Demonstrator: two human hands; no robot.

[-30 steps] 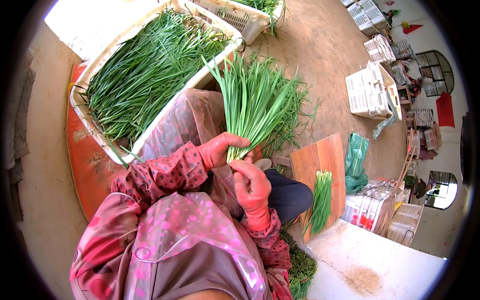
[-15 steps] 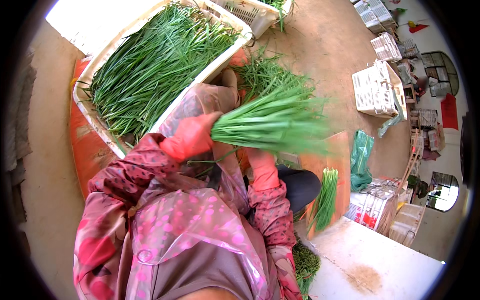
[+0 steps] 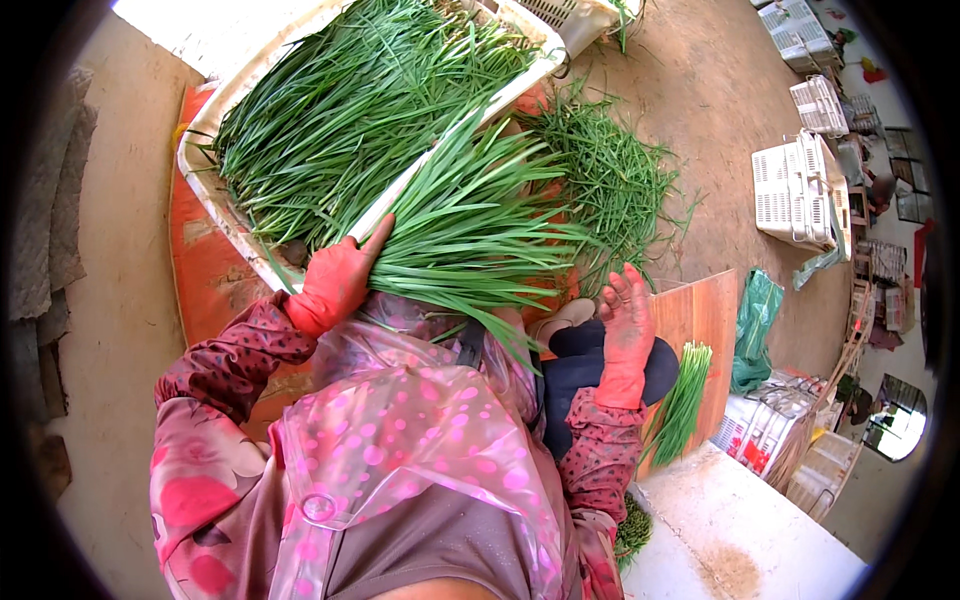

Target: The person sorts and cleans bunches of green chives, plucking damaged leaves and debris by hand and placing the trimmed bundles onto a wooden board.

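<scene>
My left hand [image 3: 338, 280], in a red rubber glove, grips a loose bunch of green chives [image 3: 470, 235] at its near left end. The long flat leaves fan out to the right across my lap and along the crate's near rim. My right hand [image 3: 626, 340], gloved the same way, is raised above my knee with its fingers apart, palm showing, holding nothing. It is separated from the leaf tips by a small gap. Beyond my left hand, a white plastic crate [image 3: 199, 150] is filled with more chives [image 3: 360, 130].
Loose green leaves [image 3: 610, 170] lie heaped on the floor right of the crate. A tidy chive bundle [image 3: 682, 400] rests on a wooden board [image 3: 712, 310], beside a green plastic bag [image 3: 757, 330]. A white tabletop [image 3: 730, 510] fills the lower right; white crates [image 3: 795, 190] stand farther off.
The bunch has swung from in front of me toward the crate's near rim, spreading out. My right hand has moved from under it to the right and opened. The view has shifted slightly.
</scene>
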